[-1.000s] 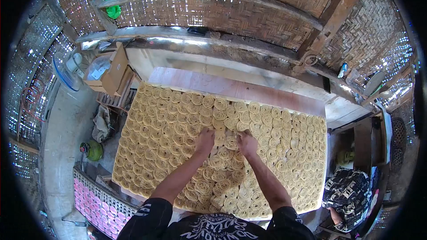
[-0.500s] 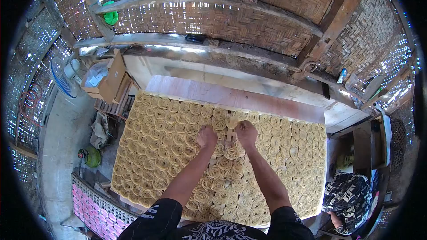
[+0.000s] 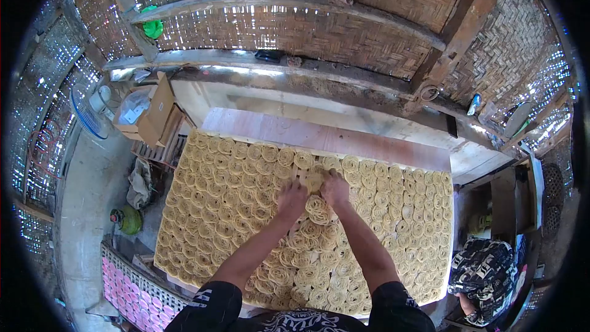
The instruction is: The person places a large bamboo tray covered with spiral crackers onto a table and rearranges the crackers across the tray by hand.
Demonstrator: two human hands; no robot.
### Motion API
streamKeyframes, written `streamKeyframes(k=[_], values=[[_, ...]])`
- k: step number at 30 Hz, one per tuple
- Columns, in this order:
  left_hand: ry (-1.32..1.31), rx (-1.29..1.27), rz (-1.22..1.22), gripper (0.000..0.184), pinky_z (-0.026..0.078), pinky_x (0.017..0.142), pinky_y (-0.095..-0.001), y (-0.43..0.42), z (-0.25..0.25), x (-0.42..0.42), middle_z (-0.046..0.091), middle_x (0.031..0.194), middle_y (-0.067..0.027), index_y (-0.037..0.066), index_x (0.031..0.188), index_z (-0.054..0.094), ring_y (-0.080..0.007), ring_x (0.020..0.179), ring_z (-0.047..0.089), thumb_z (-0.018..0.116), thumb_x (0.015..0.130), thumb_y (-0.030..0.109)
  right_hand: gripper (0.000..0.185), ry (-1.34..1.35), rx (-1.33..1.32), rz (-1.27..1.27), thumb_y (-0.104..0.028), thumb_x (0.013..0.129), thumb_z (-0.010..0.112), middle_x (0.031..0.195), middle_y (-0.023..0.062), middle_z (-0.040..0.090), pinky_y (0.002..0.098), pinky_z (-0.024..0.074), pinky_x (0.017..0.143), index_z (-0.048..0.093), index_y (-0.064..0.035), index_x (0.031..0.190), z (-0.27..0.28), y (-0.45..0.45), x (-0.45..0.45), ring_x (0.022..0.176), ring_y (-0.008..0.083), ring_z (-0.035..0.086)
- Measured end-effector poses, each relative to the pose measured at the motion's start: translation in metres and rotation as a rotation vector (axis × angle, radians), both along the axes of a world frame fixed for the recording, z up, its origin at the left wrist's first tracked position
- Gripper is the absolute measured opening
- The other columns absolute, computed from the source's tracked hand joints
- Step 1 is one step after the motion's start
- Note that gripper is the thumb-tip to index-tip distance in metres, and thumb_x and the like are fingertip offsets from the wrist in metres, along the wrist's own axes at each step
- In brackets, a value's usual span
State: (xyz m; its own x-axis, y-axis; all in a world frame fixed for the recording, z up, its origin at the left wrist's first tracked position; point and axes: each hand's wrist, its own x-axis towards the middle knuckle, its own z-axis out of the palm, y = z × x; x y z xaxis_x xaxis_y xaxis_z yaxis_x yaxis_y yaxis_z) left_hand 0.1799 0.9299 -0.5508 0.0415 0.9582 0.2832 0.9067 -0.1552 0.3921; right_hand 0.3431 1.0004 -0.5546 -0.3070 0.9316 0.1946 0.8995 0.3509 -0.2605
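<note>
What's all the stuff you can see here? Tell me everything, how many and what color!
Noodle-like coils: too many to count, yellow, middle
Board: one, pinkish-brown, behind the coils
Cardboard box: one, brown, back left
Fan: one, blue and white, far left
Gas cylinder: one, green, left floor
Pink rounds: many, pink, front left
Green object: one, green, on the wall
Woven wall: brown, at the back
Co-worker: one, black-and-white shirt, front right
Left hand, right hand: two, bare, over the coils
</note>
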Motion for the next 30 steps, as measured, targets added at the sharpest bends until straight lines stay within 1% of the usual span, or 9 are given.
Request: streamKeyframes(k=[6,9,12,15,19,20,23,28,30], values=[[0.025,-0.092,-0.088,0.034,0.046,0.095,-0.0491,-0.008,-0.010,-0.003,0.053,0.122,-0.0144,0.004,0.113,0.061,-0.0334,0.118,0.051,0.065,0.085,0.022,0.024,-0.231,0.011,0.255,-0.015,0.078,0.061,0.099,0.0112,0.061,0.0412,0.0565,0.074,0.066,-0.0097,0.101,-0.023,0.026,0.004,0.092,0.0312,0.065],[-0.004,-0.191,-0.072,0.045,0.044,0.101,-0.0481,0.006,-0.008,0.002,0.052,0.127,-0.0157,0.003,0.124,0.056,-0.0336,0.122,0.049,0.065,0.084,0.023,0.017,-0.010,0.050,0.200,-0.015,0.081,0.062,0.088,0.0103,0.065,0.0381,0.0555,0.067,0.068,-0.0083,0.095,-0.022,0.032,0.003,0.080,0.0294,0.067],[0.026,-0.226,-0.053,0.050,0.044,0.103,-0.0472,0.013,-0.012,0.002,0.055,0.124,-0.0172,0.004,0.129,0.054,-0.0350,0.121,0.050,0.064,0.083,0.022,0.014,0.508,-0.004,-0.233,-0.017,0.085,0.062,0.076,0.0116,0.068,0.0360,0.0529,0.060,0.070,-0.0066,0.089,-0.008,0.044,0.008,0.066,0.0266,0.066],[-0.081,-0.195,-0.036,0.051,0.046,0.100,-0.0477,0.022,-0.022,0.000,0.058,0.120,-0.0177,0.005,0.130,0.054,-0.0374,0.116,0.053,0.063,0.083,0.022,0.018,1.184,-0.438,-0.378,-0.021,0.088,0.063,0.071,0.0147,0.069,0.0355,0.0519,0.058,0.072,-0.0052,0.089,0.003,0.036,0.031,0.062,0.0258,0.066],[-0.168,-0.120,0.053,0.042,0.052,0.093,-0.0466,0.016,-0.018,0.004,0.059,0.113,-0.0189,0.001,0.121,0.057,-0.0380,0.110,0.056,0.061,0.083,0.018,0.029,0.321,-0.240,-0.243,-0.033,0.091,0.063,0.075,0.0143,0.069,0.0404,0.0531,0.065,0.074,-0.0066,0.096,-0.010,0.004,0.041,0.070,0.0316,0.068],[-0.169,-0.107,0.069,0.038,0.053,0.091,-0.0462,0.016,-0.020,0.005,0.058,0.111,-0.0196,-0.001,0.117,0.058,-0.0379,0.109,0.056,0.061,0.083,0.017,0.040,0.295,-0.054,-0.228,-0.046,0.088,0.065,0.085,0.0153,0.071,0.0416,0.0535,0.071,0.075,-0.0080,0.098,-0.007,-0.001,0.032,0.078,0.0333,0.069],[-0.176,-0.057,0.072,0.036,0.055,0.086,-0.0457,0.012,-0.009,0.008,0.058,0.110,-0.0192,0.000,0.116,0.059,-0.0372,0.108,0.057,0.061,0.083,0.015,0.047,0.312,-0.128,-0.196,-0.053,0.083,0.070,0.094,0.0167,0.071,0.0401,0.0540,0.076,0.076,-0.0088,0.098,0.032,-0.010,-0.003,0.085,0.0325,0.070],[-0.193,-0.099,0.094,0.033,0.056,0.084,-0.0457,0.015,-0.029,0.002,0.059,0.111,-0.0174,0.002,0.116,0.060,-0.0358,0.109,0.057,0.060,0.085,0.015,0.027,0.628,-0.426,-0.247,-0.027,0.081,0.066,0.072,0.0136,0.069,0.0365,0.0537,0.067,0.075,-0.0068,0.096,-0.013,0.018,-0.015,0.072,0.0258,0.070],[-0.257,-0.209,0.149,0.033,0.054,0.087,-0.0465,0.015,-0.029,-0.003,0.058,0.116,-0.0168,0.003,0.116,0.059,-0.0353,0.113,0.056,0.058,0.087,0.018,0.028,0.747,-0.549,-0.256,-0.027,0.081,0.066,0.076,0.0134,0.070,0.0359,0.0536,0.065,0.074,-0.0071,0.100,-0.031,0.031,-0.001,0.068,0.0244,0.068]])
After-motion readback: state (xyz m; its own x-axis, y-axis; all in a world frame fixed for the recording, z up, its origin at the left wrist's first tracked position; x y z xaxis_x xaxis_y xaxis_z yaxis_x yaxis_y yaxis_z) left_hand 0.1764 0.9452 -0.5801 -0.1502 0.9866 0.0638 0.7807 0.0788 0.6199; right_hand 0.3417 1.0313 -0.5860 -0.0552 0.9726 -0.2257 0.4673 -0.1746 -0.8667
